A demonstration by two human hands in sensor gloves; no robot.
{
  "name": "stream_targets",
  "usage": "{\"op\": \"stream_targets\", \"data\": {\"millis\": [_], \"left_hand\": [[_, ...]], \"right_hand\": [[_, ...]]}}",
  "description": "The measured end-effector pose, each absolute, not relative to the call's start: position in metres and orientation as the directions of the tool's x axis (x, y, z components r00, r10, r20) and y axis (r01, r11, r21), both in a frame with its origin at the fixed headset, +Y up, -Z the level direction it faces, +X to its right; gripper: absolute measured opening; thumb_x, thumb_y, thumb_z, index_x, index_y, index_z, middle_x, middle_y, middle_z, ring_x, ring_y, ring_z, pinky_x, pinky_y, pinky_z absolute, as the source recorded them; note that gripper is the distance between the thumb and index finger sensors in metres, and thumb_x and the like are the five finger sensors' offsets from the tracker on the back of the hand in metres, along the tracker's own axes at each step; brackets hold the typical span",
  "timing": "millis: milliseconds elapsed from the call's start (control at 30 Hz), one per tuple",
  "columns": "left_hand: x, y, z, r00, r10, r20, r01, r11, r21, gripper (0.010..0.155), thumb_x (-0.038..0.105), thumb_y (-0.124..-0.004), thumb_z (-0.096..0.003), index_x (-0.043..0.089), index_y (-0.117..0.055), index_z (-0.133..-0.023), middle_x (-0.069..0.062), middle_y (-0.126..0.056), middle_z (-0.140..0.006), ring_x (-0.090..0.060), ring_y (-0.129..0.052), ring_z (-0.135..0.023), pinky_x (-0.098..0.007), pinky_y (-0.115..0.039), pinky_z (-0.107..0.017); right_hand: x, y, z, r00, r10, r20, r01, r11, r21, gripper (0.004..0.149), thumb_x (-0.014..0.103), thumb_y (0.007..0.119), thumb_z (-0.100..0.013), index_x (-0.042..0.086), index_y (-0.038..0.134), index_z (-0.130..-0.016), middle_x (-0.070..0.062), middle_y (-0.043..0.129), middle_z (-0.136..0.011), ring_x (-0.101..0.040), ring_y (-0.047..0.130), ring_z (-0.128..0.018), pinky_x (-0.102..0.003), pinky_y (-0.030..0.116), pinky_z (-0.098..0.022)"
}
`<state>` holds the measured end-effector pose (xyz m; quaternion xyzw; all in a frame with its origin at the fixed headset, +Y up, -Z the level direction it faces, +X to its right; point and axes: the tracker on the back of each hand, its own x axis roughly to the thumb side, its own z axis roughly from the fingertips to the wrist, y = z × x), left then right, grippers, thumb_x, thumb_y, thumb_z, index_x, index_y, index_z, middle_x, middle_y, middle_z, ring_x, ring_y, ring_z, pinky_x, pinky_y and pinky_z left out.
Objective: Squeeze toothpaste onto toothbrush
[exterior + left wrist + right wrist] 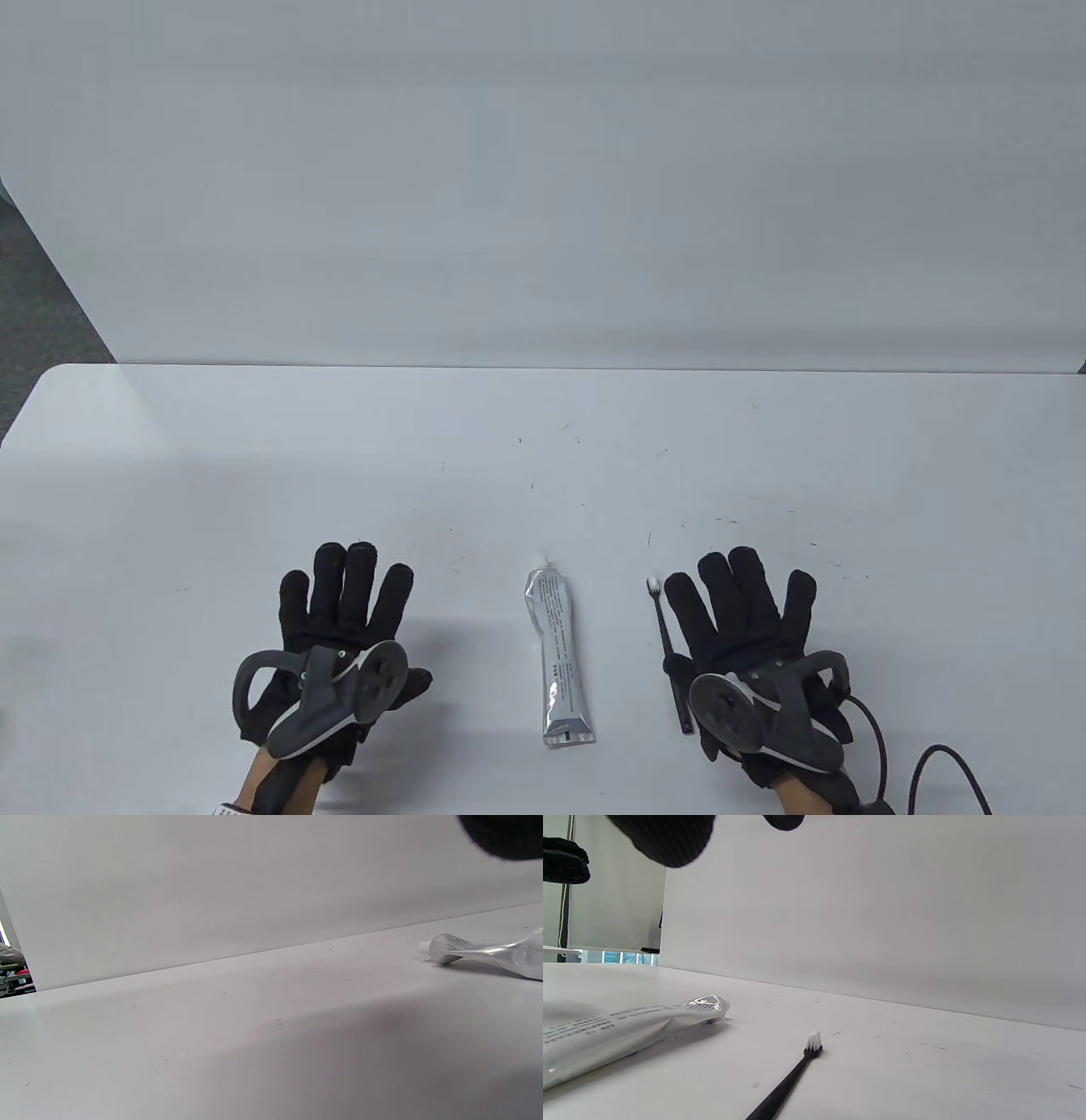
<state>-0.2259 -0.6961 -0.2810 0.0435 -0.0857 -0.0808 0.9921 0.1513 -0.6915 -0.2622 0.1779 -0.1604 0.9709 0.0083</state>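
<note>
A silver toothpaste tube lies on the white table between my hands, its nozzle end pointing away from me. It also shows in the left wrist view and the right wrist view. A black toothbrush with white bristles lies right of the tube, touching or just beside my right hand's inner edge; it shows in the right wrist view. My left hand rests flat with fingers spread, left of the tube and apart from it. My right hand rests flat with fingers spread. Both hands hold nothing.
A white wall panel stands along the table's far edge. A black cable runs from my right wrist at the bottom right. Small dark specks lie scattered on the table.
</note>
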Motion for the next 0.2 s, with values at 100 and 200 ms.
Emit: {"op": "stream_targets", "data": {"millis": [100,200], "left_hand": [[-0.2272,-0.699,-0.2833,0.976,-0.153,0.154,0.144,0.987,0.068,0.109,0.077,-0.072,-0.028,0.039,-0.01,-0.109,-0.007,0.009,-0.115,-0.044,0.001,-0.111,-0.074,-0.018,-0.077],[-0.2278,-0.7024,-0.2852,0.977,-0.152,0.148,0.147,0.988,0.044,0.108,0.077,-0.072,-0.0291,0.039,-0.012,-0.11,-0.008,0.008,-0.115,-0.044,0.0,-0.111,-0.074,-0.019,-0.077]], "right_hand": [[0.1512,-0.69,-0.2612,-0.94,-0.02,0.341,-0.091,-0.948,-0.305,0.074,0.049,0.068,-0.043,0.021,0.043,-0.107,-0.015,0.029,-0.113,-0.052,0.03,-0.104,-0.087,0.026,-0.058],[0.1518,-0.6901,-0.262,-0.942,0.001,0.335,-0.105,-0.95,-0.293,0.073,0.049,0.068,-0.043,0.021,0.045,-0.106,-0.016,0.031,-0.113,-0.052,0.032,-0.103,-0.086,0.027,-0.058]]}}
